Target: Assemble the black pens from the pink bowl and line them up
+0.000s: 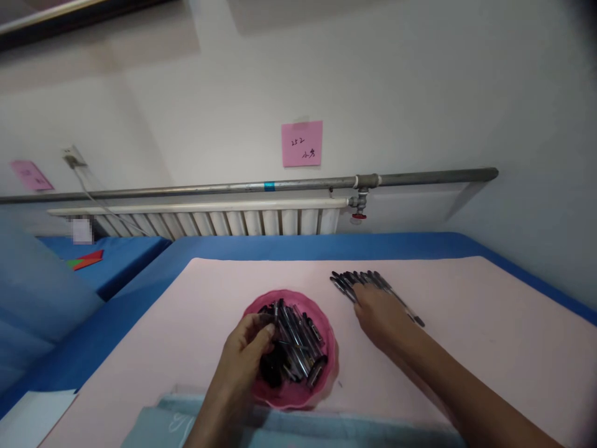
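Left hand (245, 347) in at the round, wavy-rimmed pink plastic basket (331, 348), thumb and forefinger bent together over a jumble of clear-barrelled, black-capped pens (297, 339); whether it grips one, I can't tell. Over on the pale pink surface (471, 323), the right hand (380, 313) covers part of a slanting row of slim dark-ended pens (361, 277); fingertips hidden, grip unclear.

On the pink paper note (301, 140) at upper centre of the frame, you can read handwritten "252" above "小" and an unclear character; the far-left pink note's (32, 175) writing is illegible.
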Available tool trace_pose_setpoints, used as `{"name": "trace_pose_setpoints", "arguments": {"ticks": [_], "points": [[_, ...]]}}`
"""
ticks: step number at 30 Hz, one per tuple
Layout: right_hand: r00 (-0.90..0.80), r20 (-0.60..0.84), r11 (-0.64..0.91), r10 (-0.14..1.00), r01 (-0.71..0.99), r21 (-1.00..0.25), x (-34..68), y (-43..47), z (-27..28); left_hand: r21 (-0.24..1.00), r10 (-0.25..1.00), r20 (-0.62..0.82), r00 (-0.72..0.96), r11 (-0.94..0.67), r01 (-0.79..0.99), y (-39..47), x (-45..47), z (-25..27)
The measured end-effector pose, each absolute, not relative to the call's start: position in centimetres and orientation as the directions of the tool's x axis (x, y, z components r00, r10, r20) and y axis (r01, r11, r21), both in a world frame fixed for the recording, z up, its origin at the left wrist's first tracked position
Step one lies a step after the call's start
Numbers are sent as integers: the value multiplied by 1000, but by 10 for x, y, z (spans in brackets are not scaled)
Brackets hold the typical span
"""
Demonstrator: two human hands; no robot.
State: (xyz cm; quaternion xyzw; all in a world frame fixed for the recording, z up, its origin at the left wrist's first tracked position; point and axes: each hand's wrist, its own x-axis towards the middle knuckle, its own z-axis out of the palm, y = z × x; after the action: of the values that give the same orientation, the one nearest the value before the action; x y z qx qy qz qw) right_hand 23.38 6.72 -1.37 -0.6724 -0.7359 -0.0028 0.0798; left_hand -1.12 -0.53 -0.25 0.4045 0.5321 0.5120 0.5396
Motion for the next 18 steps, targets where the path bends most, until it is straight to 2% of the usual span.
{"name": "trace_pose_setpoints", "arguments": {"ticks": [3, 7, 9, 11, 14, 16, 18], "points": [[-180, 205, 211, 962, 967, -144, 224, 63, -6, 991, 982, -122, -145, 111, -77, -4, -16, -2], [-407, 274, 488, 871, 777, -397, 198, 47, 1, 996, 980, -45, -195, 60, 73, -2, -28, -7], [-496, 289, 574, 819, 692, -438, 187, 38, 0, 977, 978, 9, -210, 36, 208, -2, -31, -11], [-540, 290, 613, 790, 674, -413, 179, 32, -4, 924, 978, 75, -194, 5, 384, -1, -31, -15], [-565, 242, 614, 789, 718, -327, 175, 30, -11, 786, 986, 156, -50, -93, 611, -1, -21, -21], [-582, 200, 616, 788, 739, -274, 173, 31, -14, 685, 986, 161, 40, -141, 715, -1, -11, -24], [-600, 167, 623, 782, 743, -245, 171, 31, -16, 571, 992, 112, 63, -116, 813, 0, -3, -26]]}}
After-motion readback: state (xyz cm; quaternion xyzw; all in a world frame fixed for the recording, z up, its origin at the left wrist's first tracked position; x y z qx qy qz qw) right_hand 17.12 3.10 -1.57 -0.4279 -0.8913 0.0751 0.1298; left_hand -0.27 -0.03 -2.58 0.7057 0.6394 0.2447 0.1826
